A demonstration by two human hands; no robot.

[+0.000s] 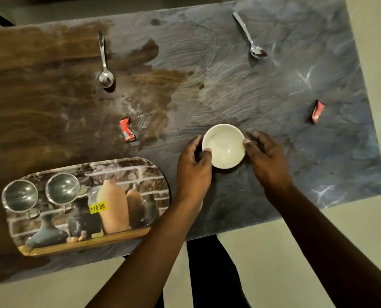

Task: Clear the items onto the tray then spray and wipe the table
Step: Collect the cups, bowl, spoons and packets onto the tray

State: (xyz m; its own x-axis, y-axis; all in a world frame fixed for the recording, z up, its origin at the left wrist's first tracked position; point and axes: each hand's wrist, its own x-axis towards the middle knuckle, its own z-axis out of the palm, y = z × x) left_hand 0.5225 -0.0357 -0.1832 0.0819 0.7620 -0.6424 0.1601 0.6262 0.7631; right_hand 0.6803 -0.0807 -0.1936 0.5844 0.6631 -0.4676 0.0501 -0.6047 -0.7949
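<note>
Both hands are on the white bowl [224,145], mid-table, just right of the tray [145,174]. The left hand [194,161] and right hand [267,156] curl round its sides, thumbs at the rim. Can't tell if it's lifted yet. It looks empty: lift level, carry left, set it on the tray's bare right half, clear of the steel cups [20,195] [62,188].

Count:
- 1 bowl
- 1 tray
- 2 steel cups, on the tray
- 2 spoons [105,61] [250,36], loose on the table [274,85]
- 2 red sachets [127,130] [317,111], also loose

No spray bottle or cloth in view.
</note>
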